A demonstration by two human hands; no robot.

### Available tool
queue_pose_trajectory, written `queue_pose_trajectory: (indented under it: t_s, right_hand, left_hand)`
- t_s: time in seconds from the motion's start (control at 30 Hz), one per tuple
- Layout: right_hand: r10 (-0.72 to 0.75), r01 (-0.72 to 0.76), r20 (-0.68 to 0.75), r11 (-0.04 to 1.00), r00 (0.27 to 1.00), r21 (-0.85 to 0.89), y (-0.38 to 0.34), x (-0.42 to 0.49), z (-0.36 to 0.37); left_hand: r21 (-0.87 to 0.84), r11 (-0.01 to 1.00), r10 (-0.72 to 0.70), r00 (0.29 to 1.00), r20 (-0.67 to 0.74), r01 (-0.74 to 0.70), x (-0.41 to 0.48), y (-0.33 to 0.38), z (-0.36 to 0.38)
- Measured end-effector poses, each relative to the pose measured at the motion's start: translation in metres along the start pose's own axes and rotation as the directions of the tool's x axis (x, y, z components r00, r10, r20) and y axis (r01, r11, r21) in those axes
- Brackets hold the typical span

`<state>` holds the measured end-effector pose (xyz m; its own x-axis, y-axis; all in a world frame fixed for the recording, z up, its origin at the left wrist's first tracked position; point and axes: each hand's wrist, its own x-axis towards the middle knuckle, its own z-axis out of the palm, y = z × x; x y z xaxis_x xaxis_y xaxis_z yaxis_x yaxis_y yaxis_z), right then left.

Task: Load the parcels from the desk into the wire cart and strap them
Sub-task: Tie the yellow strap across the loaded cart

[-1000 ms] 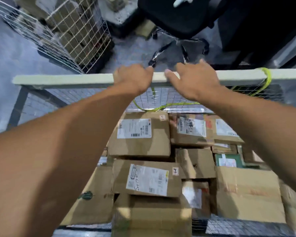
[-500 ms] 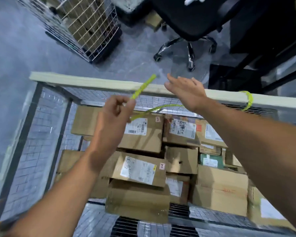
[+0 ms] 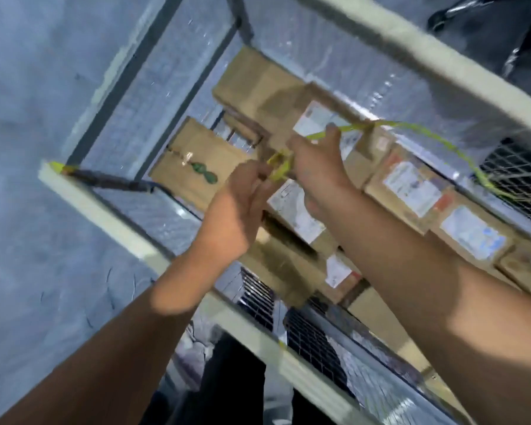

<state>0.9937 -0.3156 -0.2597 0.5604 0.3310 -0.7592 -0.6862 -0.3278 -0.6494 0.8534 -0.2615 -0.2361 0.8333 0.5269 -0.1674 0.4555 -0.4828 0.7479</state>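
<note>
The view is tilted and blurred. The wire cart [image 3: 126, 231] with pale padded rails holds several brown cardboard parcels [image 3: 196, 157] with white labels. A thin yellow-green strap [image 3: 426, 139] runs from the cart's far right mesh to the middle above the parcels. My left hand [image 3: 239, 207] pinches the strap's looped end above the parcels. My right hand [image 3: 316, 164] sits right beside it, fingers curled around the same strap, which passes over its fingertips toward the right.
Grey floor [image 3: 28, 118] surrounds the cart on the left. A black chair base [image 3: 488, 13] shows at the top right beyond the far rail. Dark trouser legs [image 3: 233, 378] stand against the near rail at the bottom.
The head has swung left and tilted. Both hands came back from the far rail to the middle above the parcels, and the right hand has taken hold of the strap next to the left.
</note>
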Motion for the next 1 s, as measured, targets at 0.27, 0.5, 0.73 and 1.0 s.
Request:
queue_pose_trajectory:
  t_s: [0.27,0.5,0.73,1.0]
  right_hand:
    - [-0.371,0.402,0.173,0.729,0.912,-0.554,0.031,-0.031,0.033]
    - [-0.052,0.612,0.652,0.407,0.756,-0.678,0.055,-0.029,0.073]
    - [0.302,0.739,0.737,0.135,0.604,-0.661,0.111,0.053,0.114]
    - [0.427,0.881,0.801,0.021,0.419,-0.472,0.164,0.11,0.155]
  left_hand:
    - [0.354,0.926,-0.119,0.992,-0.047,0.128,-0.043,-0.053,-0.045]
    - [0.45,0.816,-0.282,0.93,-0.237,0.362,-0.053,-0.112,-0.098]
    - [0.558,0.638,-0.375,0.847,-0.377,0.531,-0.032,-0.131,-0.095]
    - [0.529,0.687,-0.33,0.862,-0.385,0.499,-0.04,-0.137,-0.093]
